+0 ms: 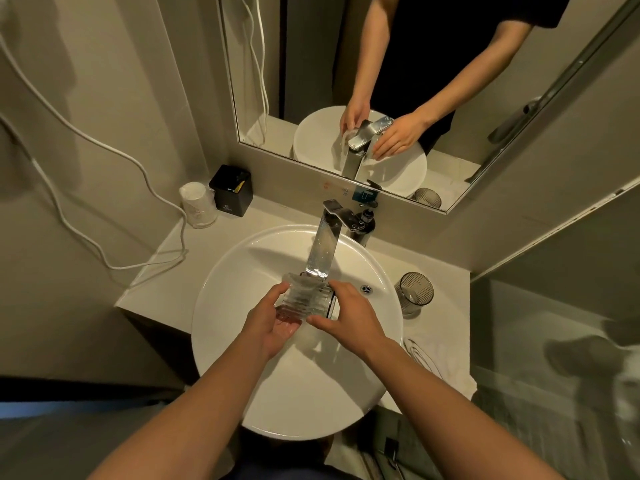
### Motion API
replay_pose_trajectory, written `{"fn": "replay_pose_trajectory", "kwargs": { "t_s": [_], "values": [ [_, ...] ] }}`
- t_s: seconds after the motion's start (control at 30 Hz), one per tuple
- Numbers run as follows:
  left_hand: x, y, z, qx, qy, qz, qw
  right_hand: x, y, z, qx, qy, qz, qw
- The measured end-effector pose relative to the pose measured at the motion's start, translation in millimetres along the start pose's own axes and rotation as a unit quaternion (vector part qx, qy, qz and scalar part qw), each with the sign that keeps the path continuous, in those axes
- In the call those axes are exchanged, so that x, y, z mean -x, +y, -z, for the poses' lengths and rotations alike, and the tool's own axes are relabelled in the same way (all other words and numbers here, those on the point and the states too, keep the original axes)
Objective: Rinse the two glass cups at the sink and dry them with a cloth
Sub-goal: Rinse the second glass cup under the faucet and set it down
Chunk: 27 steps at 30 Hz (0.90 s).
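**Ribbed glass under the tap, both hands on it**

Near: 2 bare forearms reach in over the round white sink (242, 393). Left hand (273, 323) cupped palm-up beneath the ribbed glass cup (304, 299), fingers curled up its left side. Right hand (349, 315) closed over the cup's right side, fingers wrapped across it. Cup tilted, held over the basin directly below the chrome tap (323, 251) spout.

Right bench (149, 271) side: white cloth (440, 362) lying beside the sink; second glass cup (414, 294), dark and ribbed, upright just behind it.

Far: back-left corner holds a wrapped cup (197, 204) touching a black box (231, 190); white cable (104, 209) trails down the wall. Mirror (381, 81) above.
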<state>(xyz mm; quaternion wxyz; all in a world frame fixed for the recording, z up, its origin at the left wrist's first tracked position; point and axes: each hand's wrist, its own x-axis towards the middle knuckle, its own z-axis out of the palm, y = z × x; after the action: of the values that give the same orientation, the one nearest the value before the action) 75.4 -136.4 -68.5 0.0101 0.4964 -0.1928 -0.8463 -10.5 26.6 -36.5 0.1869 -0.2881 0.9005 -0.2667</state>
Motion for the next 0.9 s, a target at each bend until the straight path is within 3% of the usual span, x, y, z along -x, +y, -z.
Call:
{"fn": "replay_pose_trajectory", "kwargs": {
  "t_s": [0.4,0.53,0.6,0.67,0.9],
  "values": [
    [-4,2,1,0.007,0.026,-0.034,0.999,-3,1,5,-0.009,-0.022,-0.017,1.0],
    [-4,0,6,-0.008,0.041,-0.039,0.998,14,-3,36,0.054,0.091,0.045,0.993],
    [-4,-1,7,-0.01,0.039,-0.035,0.999,19,-11,55,0.092,0.18,0.095,0.975],
    [-3,-2,8,-0.012,0.037,-0.034,0.999,15,-22,73,0.117,0.22,0.131,0.96],
    [2,-2,7,-0.025,0.032,-0.036,0.999,-16,-34,87,0.208,0.129,0.145,0.959]
  ]
}}
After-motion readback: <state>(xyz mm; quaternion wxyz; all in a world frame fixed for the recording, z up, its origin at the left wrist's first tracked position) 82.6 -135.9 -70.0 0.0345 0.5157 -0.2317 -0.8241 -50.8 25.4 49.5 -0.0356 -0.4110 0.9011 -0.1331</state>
